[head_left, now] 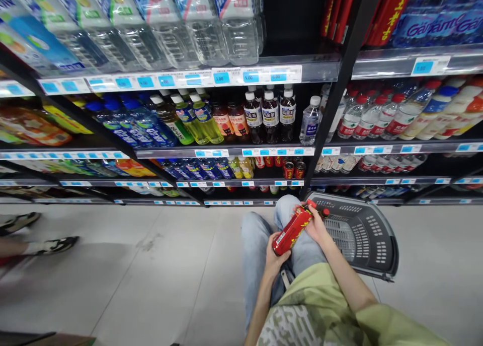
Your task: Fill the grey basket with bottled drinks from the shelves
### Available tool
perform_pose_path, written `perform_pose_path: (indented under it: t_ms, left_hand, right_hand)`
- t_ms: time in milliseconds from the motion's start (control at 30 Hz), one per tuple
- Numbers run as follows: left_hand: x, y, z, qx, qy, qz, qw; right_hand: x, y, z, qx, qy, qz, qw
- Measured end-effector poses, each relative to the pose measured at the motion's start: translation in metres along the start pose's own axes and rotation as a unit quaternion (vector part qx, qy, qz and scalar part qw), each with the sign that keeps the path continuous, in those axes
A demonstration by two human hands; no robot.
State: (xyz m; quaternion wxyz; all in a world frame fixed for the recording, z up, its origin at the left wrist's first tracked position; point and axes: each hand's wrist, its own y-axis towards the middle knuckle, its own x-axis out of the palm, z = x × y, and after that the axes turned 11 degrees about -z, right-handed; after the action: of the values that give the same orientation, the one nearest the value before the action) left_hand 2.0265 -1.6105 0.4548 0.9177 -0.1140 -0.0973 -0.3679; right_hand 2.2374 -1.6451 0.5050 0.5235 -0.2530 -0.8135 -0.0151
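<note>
A red drink bottle (292, 231) with yellow lettering lies tilted over my lap, its capped end pointing up and to the right. Around its base are the fingers of my left hand (277, 254). My right hand (316, 225) grips the same bottle near its neck. Just beyond the right hand a second red cap (325, 213) shows at the basket; what it belongs to is mostly hidden. A grey plastic shopping basket (385, 237) stands on the floor at my right, beside my knee.
Drink shelves (226, 152) run across in front, with a price strip (279, 152) along each edge. Dark tea bottles (270, 117) stand mid-shelf; red cans (289, 170) sit lower. Another person's shoe (56, 245) is on the tiled floor (169, 275) at left.
</note>
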Motion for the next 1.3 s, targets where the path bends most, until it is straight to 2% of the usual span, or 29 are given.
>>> perform_pose_path:
  t_ms: [133,267,400,567,700,900,1100,1300]
  left_hand:
    - [0.009,-0.002,0.004,0.075,0.109,0.083,0.988]
    - [0.011,-0.005,0.009,0.086,0.153,0.114,0.978]
    - [0.005,-0.006,0.011,0.038,0.132,0.098,0.986]
    - [-0.002,-0.007,0.004,-0.043,0.077,0.044,0.995]
    - [-0.003,-0.007,-0.002,-0.049,0.103,0.02,0.993]
    - [-0.001,-0.004,-0.001,-0.06,0.093,0.016,0.994]
    - [0.008,-0.002,0.004,0.018,0.136,0.05,0.989]
    - [0.014,-0.006,0.008,0.114,0.26,0.082,0.955]
  right_hand:
    - [-0.002,0.002,0.001,0.0,0.008,-0.002,1.0]
    - [-0.001,0.002,0.0,0.003,0.018,-0.007,1.0]
    - [-0.002,0.002,0.0,0.006,0.018,-0.005,1.0]
    - [-0.004,0.002,0.001,-0.007,0.003,0.012,1.0]
    - [-0.006,0.002,0.001,-0.012,0.002,0.008,1.0]
    - [-0.006,0.003,0.0,-0.022,0.004,0.011,1.0]
    - [-0.005,0.003,0.002,-0.051,-0.002,0.02,0.998]
    - [-0.006,0.005,-0.001,-0.04,0.031,0.024,0.998]
